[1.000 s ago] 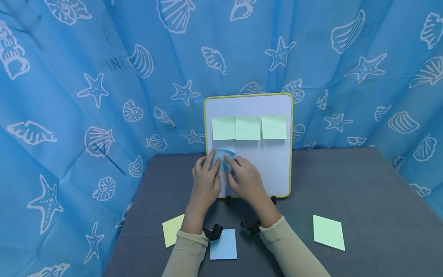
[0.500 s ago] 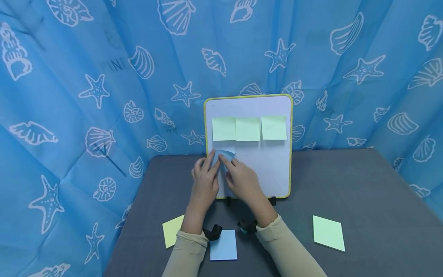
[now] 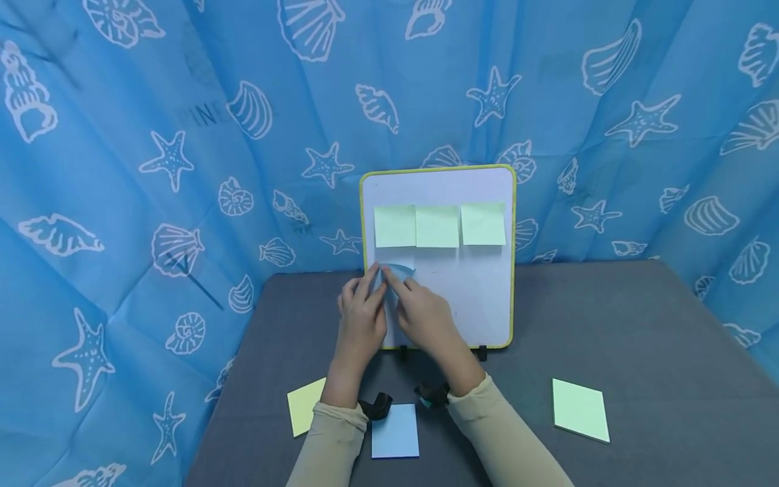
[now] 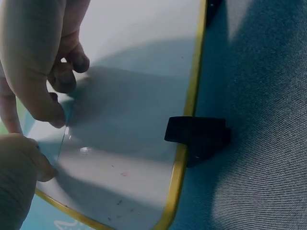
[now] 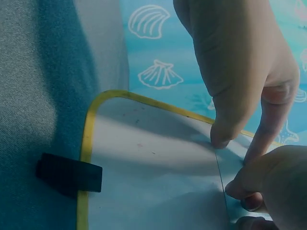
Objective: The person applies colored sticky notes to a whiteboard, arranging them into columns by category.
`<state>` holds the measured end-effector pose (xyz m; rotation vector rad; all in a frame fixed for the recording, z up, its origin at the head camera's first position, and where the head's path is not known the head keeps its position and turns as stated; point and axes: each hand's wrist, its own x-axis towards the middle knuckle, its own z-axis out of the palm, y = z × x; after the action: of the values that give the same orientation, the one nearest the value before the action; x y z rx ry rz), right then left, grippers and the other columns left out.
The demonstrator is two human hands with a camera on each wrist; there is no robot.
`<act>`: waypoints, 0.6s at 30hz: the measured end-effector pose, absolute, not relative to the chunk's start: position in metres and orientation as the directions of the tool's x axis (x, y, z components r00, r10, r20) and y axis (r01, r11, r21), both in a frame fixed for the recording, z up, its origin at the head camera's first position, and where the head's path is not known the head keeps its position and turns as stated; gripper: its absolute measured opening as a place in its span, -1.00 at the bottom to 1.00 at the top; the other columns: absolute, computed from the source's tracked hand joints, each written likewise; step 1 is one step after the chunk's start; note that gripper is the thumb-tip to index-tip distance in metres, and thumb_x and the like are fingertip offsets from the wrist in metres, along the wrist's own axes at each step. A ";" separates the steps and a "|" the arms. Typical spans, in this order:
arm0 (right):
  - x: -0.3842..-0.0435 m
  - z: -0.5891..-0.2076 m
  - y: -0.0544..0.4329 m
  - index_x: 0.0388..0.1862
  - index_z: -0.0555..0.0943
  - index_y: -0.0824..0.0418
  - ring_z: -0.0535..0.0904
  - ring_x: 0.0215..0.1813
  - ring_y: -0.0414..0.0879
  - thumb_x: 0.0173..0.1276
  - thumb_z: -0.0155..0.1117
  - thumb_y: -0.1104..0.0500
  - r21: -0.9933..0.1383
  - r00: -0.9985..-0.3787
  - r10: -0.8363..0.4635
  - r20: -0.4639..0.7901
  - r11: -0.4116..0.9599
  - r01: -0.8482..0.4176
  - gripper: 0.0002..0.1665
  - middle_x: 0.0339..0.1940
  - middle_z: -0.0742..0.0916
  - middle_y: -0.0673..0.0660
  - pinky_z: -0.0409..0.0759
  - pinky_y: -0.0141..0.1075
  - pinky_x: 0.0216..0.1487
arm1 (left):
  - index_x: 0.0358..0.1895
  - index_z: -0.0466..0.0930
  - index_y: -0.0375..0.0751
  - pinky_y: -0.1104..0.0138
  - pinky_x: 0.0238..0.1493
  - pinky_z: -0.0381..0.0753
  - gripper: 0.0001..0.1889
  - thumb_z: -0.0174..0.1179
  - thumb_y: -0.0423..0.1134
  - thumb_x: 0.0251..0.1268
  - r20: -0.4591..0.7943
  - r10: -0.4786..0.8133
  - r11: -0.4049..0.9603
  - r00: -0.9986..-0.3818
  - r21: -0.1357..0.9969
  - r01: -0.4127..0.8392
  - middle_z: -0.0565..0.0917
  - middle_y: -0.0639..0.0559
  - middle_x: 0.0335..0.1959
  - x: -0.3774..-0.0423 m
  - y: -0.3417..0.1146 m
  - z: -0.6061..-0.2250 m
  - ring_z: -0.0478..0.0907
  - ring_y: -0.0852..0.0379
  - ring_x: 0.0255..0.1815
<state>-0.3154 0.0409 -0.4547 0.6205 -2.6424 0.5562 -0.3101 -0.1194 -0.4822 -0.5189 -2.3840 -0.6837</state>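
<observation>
A blue sticky note (image 3: 399,268) lies on the lower left of the whiteboard (image 3: 468,304), mostly covered by both hands. Its upper right corner lifts off the board. With spread fingers, my left hand (image 3: 360,318) presses the note's left part; in the left wrist view its thumb (image 4: 33,160) touches near the lower edge. The index fingertip of my right hand (image 3: 426,314) touches the note's top, close to the left index fingertip. The right hand's other fingers are bent beneath, as the right wrist view shows. Three pale green sticky notes (image 3: 437,226) hang in a row above.
Black stand feet (image 3: 483,352) hold the board's bottom edge. On the grey table (image 3: 639,325) lie a blue sticky pad (image 3: 395,439), a yellow pad (image 3: 302,409) partly behind the left forearm, and a green pad (image 3: 580,410). A blue shell-print curtain (image 3: 426,81) hangs behind.
The right index fingertip has slid left along the top of the blue note toward the left fingertips. The left hand has stayed nearly still.
</observation>
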 end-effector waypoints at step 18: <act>-0.317 -0.451 0.037 0.73 0.25 -0.14 0.39 -0.59 -0.15 0.52 0.29 0.26 -0.335 -0.887 -0.310 0.342 0.842 -0.423 -0.11 0.01 0.77 0.20 0.38 -0.34 -0.59 | 0.38 0.66 -0.18 -0.13 0.26 0.40 -0.57 0.26 -0.39 0.50 0.659 0.202 0.788 -0.724 0.330 0.520 0.33 -0.02 0.67 -0.311 -0.119 -0.486 0.37 -0.21 0.38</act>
<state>-0.3166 0.0375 -0.4510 0.5582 -2.7456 0.5916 -0.3115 -0.1192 -0.4864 -0.5339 -2.3559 -0.6743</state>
